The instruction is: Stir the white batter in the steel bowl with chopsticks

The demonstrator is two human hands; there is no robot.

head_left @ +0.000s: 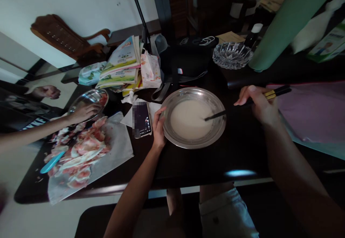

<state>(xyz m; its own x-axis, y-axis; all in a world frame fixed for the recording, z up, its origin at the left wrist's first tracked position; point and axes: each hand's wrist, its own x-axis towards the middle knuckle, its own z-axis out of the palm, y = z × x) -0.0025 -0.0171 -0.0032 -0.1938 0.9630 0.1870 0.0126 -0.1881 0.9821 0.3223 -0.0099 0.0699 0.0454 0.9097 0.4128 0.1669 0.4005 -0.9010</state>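
A wide metal bowl (194, 144) sits on the dark table in front of me, with a pale, creamy liquid (188, 119) inside. My left hand (159, 128) grips the bowl's left side, fingertips at the rim. In my right hand (258, 103) is a pair of black chopsticks (215, 115) with gold-coloured bands near the upper end. Their tips dip into the right part of the liquid. Just left of my left hand, a phone (142, 119) with a lit screen lies on white paper.
At left, another person's hand (85, 112) reaches into a second metal bowl (88, 96). Pinkish-white peelings (83, 144) and a blue-handled tool (52, 162) lie on a sheet. Behind stand books (121, 58), a tissue pack (150, 69), a black bag (191, 58) and a glass bowl (231, 55).
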